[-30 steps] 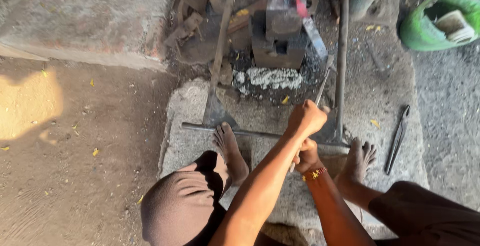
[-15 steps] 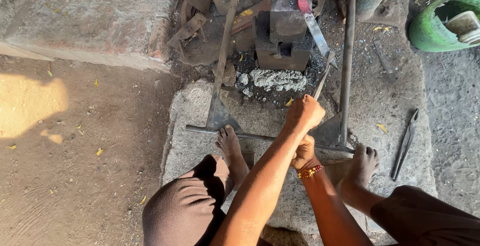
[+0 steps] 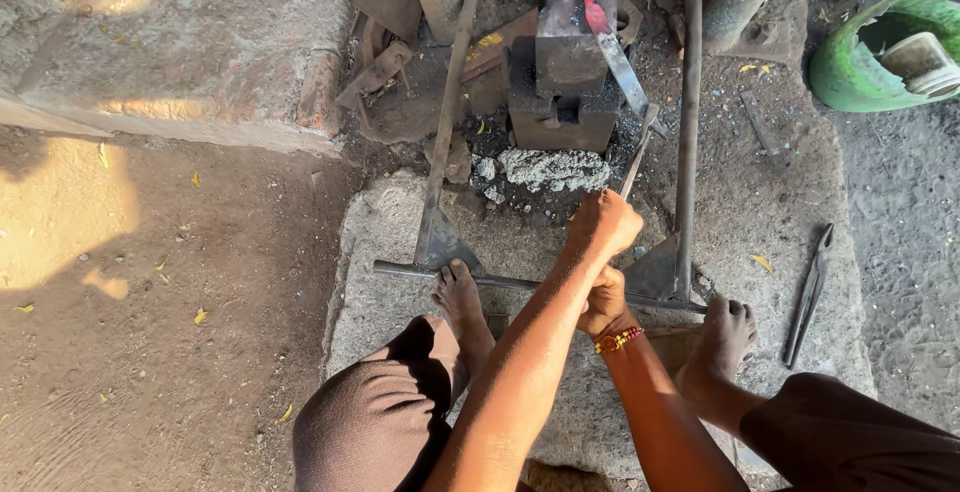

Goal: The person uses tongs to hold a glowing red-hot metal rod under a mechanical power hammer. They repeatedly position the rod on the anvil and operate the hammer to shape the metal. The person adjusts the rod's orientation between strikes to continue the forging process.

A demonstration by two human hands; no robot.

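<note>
My left hand [image 3: 604,224] is closed around the thin metal handles of long tongs [image 3: 626,72]. Those tongs reach away to a red-hot metal piece [image 3: 591,4] lying on a dark iron anvil block [image 3: 568,64]. Just behind it, my right hand [image 3: 606,302], with a beaded bracelet at the wrist, grips the same handles nearer to me. I squat with my bare feet [image 3: 460,297] on a horizontal steel bar [image 3: 400,270] laid over a stone slab [image 3: 380,252].
Two upright steel bars [image 3: 688,122] flank the anvil. Grey ash [image 3: 555,167] lies at its foot. Spare tongs [image 3: 808,297] rest on the slab at right. A green container [image 3: 850,72] sits far right, scrap metal [image 3: 385,72] at back left, bare dirt [image 3: 150,332] to the left.
Both hands keep their grip on the tongs and barely move. The view drifts slightly, and the glowing piece stays on the anvil.
</note>
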